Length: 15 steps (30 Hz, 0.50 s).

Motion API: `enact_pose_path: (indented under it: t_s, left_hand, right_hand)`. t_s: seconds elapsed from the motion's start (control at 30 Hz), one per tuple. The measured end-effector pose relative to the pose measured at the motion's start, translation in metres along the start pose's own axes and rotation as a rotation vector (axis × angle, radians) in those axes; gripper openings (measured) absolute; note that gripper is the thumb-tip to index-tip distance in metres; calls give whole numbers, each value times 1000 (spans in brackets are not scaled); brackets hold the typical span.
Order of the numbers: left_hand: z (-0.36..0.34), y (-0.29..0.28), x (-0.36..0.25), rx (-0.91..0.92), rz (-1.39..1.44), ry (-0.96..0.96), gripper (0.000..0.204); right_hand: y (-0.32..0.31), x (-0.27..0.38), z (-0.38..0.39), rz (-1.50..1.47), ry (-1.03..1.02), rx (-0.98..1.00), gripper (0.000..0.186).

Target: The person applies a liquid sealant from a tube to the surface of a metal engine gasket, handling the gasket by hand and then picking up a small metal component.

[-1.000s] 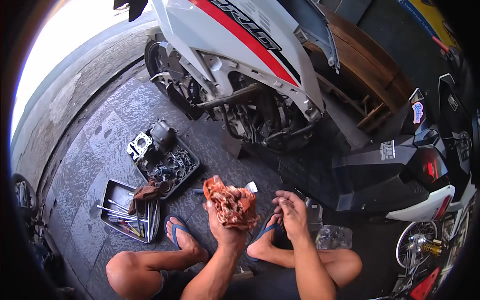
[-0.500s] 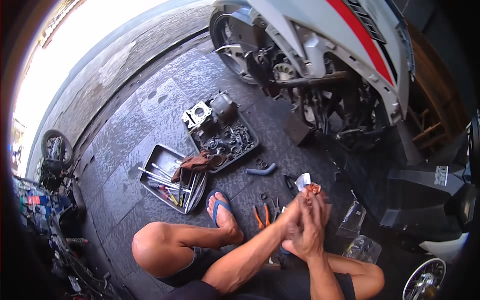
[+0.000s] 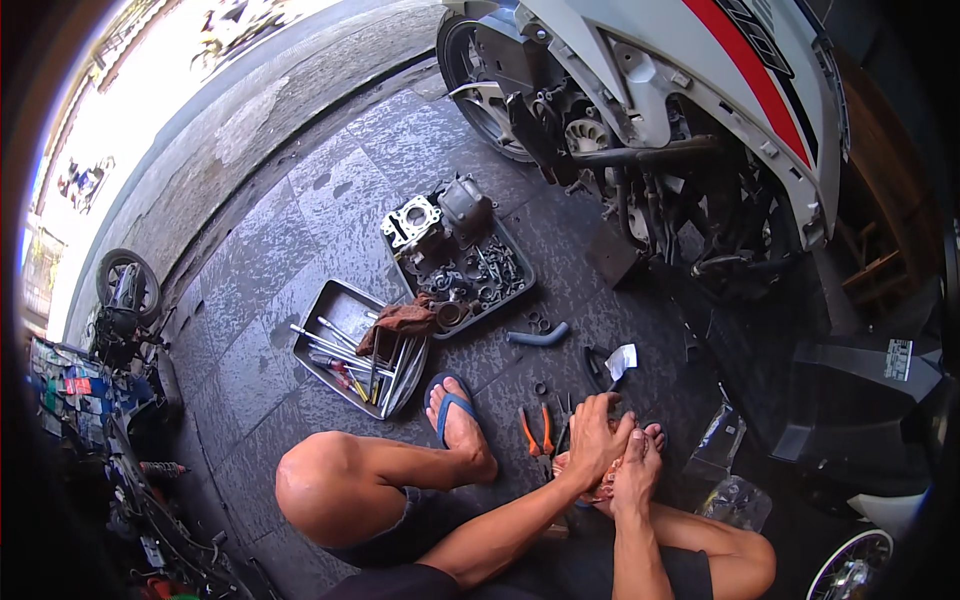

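Close together between my legs, both hands work at a crumpled reddish cloth [image 3: 602, 491]. My left hand [image 3: 597, 437] is bent over it, its fingertips reaching toward my right hand. My right hand [image 3: 637, 468] is closed against the cloth from the other side. The palms and much of the cloth are hidden. Just left of the hands, pliers with orange handles [image 3: 546, 428] lie on the floor. A small dark ring [image 3: 540, 388] is beyond them. A white piece of paper [image 3: 622, 360] rests by a black curved part farther ahead.
A tray of wrenches and screwdrivers [image 3: 312, 368] adjoins a tray of engine parts [image 3: 533, 283] holding a cylinder block [image 3: 411, 222]. A grey hose [image 3: 540, 335] lies nearby. A partly stripped white motorcycle [image 3: 700, 60] stands ahead; clear plastic bags [image 3: 735, 503] lie right.
Both hands have come down and nearer to me, with the cloth now below the fingers instead of above them. The white paper, earlier right behind the hands, shows apart from them.
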State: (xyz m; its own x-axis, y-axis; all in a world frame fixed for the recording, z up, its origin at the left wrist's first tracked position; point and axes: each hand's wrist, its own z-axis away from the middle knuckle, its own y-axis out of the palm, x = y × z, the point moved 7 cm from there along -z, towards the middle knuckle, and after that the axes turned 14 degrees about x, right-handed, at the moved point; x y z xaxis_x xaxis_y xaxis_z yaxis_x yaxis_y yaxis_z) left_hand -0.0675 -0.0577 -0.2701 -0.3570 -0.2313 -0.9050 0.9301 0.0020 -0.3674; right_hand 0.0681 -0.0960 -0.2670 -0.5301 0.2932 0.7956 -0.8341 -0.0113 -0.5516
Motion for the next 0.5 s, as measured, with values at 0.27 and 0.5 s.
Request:
enact_pose_path:
  t_s: [0.27, 0.5]
  left_hand:
    - [-1, -10, 138, 0, -52, -523, 47]
    - [-10, -37, 157, -326, -350, -469, 52]
  right_hand:
    - [-192, 155, -25, -36, -458, -67, 38]
    - [-297, 120, -80, 393, -329, -118, 34]
